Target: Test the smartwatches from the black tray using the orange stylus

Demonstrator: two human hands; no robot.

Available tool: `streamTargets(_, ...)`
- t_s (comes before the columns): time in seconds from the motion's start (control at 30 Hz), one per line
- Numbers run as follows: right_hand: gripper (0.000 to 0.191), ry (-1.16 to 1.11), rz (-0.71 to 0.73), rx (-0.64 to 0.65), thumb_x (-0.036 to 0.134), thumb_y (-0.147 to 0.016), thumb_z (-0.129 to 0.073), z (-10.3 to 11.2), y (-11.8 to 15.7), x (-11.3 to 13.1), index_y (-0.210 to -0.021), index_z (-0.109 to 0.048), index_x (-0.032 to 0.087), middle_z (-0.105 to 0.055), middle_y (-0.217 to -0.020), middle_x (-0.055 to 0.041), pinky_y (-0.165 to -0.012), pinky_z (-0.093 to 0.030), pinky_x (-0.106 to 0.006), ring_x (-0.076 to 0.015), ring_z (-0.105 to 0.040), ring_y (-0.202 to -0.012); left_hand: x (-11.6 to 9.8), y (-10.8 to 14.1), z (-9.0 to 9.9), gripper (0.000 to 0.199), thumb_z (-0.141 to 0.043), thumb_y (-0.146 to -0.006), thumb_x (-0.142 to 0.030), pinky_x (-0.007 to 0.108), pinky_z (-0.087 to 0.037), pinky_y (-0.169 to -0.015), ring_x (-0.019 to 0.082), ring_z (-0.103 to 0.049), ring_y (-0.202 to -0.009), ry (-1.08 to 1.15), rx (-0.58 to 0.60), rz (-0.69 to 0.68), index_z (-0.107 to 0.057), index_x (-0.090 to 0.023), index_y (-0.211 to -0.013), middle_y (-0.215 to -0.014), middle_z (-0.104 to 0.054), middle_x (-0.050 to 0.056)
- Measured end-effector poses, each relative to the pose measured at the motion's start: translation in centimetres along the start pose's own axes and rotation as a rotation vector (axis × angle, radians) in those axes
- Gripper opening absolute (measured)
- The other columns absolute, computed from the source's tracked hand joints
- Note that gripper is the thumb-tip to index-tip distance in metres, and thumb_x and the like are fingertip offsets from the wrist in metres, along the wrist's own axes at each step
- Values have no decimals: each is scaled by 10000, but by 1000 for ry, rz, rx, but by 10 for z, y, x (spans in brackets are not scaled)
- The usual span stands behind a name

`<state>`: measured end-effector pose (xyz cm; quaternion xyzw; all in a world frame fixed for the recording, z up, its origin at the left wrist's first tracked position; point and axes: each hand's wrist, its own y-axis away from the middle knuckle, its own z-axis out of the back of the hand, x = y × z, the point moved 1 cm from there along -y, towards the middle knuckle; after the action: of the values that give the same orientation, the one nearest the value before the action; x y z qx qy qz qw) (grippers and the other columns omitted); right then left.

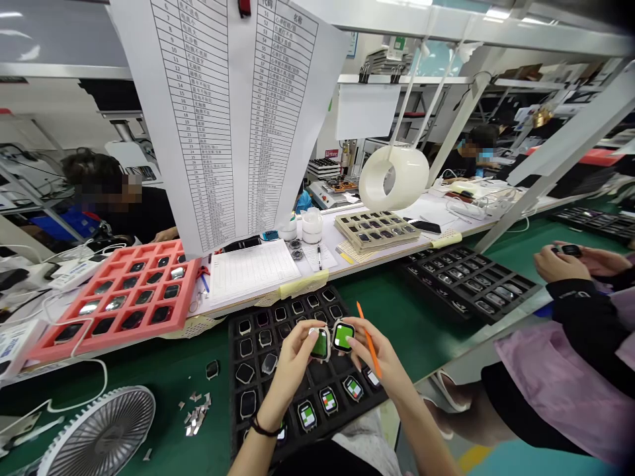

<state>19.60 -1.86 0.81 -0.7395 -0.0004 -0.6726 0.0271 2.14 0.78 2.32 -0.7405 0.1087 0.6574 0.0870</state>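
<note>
Two smartwatch bodies with lit green screens are held side by side above a black foam tray (317, 373). My left hand (292, 354) is closed on the left smartwatch (320, 344), its thumb over the screen. In my right hand (380, 350) is the right smartwatch (342, 336), thumb on its lower edge. An orange pen-like stick (368, 340) is also tucked between the right hand's fingers. Several strapless watches sit in the tray's pockets. Those in the near row, such as one lit watch (328, 400), show coloured blocks; the farther ones are dark.
A pink foam tray (181, 311) of watches stands on the shelf at left. Below it are a fan (99, 433), one loose watch (212, 369) and small silvery scraps (197, 416). Printed sheets (238, 119) hang ahead. A co-worker's hands (565, 264) hold a watch at right.
</note>
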Motion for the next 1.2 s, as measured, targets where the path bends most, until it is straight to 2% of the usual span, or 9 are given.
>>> streamTargets(0.2, 282, 4, 6, -116, 480, -803, -647, -3, -1, 4, -943, -642, 235, -509, -715, 18, -409, -392, -233, -80, -379, -453, -1, 0, -3, 364, -619, -804, -529, 203, -419, -514, 141, -550, -666, -6, 7, 11, -631, -183, -914, -827, -625, 31)
streamTargets(0.3, 293, 15, -21, -178, 497, -746, -700, -5, -2, 4, -845, -641, 228, -416, -615, 42, -396, -407, -226, -101, -369, -475, -2, 0, -4, 345, -599, -825, -517, 212, -421, -538, 151, -563, -697, -31, 3, -15, -636, -182, -899, -851, -635, 43)
streamTargets(0.4, 303, 36, -36, -205, 501, -717, -723, -6, -3, 4, -806, -634, 225, -425, -601, 39, -403, -427, -228, -116, -397, -499, -1, -1, -4, 359, -625, -801, -526, 229, -438, -581, 155, -569, -705, -47, 3, -57, -632, -178, -890, -853, -643, 47)
streamTargets(0.53, 302, 45, -25, -164, 469, -700, -745, -6, -4, 4, -844, -633, 229, -495, -658, 22, -440, -448, -234, -128, -449, -541, 0, -2, -2, 378, -640, -784, -538, 237, -444, -603, 149, -563, -691, -46, 0, -57, -627, -174, -886, -848, -643, 44)
streamTargets(0.7, 364, 32, 0, -75, 374, -649, -799, -5, -5, 2, -937, -623, 237, -614, -826, -11, -621, -506, -278, -167, -577, -693, 1, 0, -1, 349, -585, -834, -520, 237, -452, -600, 160, -580, -726, -18, 7, -5, -629, -191, -943, -859, -637, 36)
streamTargets(0.9, 408, -5, -11, -37, 333, -661, -798, -1, -5, -3, -1008, -601, 248, -629, -958, -28, -727, -515, -289, -185, -612, -827, 8, -3, 1, 421, -672, -802, -385, 255, -479, -705, 205, -592, -953, -5, 109, -54, -534, -203, -1156, -1110, -613, 90)
streamTargets(1.03, 319, 5, -26, -35, 439, -799, -666, 0, -4, -2, -1051, -609, 252, -618, -945, -33, -599, -503, -269, -139, -561, -647, 12, -1, 4, 533, -711, -765, -247, 240, -473, -674, 197, -600, -958, -85, 138, -86, -463, -227, -1237, -1180, -592, 92)
streamTargets(1.1, 313, 18, -29, -48, 487, -843, -595, 0, -4, -2, -1046, -615, 251, -608, -897, -24, -501, -460, -256, -96, -465, -502, 11, 0, 4, 491, -701, -771, -225, 254, -481, -681, 191, -610, -919, -179, 122, -120, -482, -233, -1210, -1154, -607, 80)
streamTargets(1.2, 341, 66, -11, -68, 527, -868, -533, -2, -3, -1, -1027, -622, 239, -598, -818, -13, -425, -387, -249, -76, -378, -427, 9, 1, 1, 394, -711, -773, -234, 305, -500, -742, 195, -611, -884, -401, 95, -248, -541, -238, -1128, -1084, -628, 55)
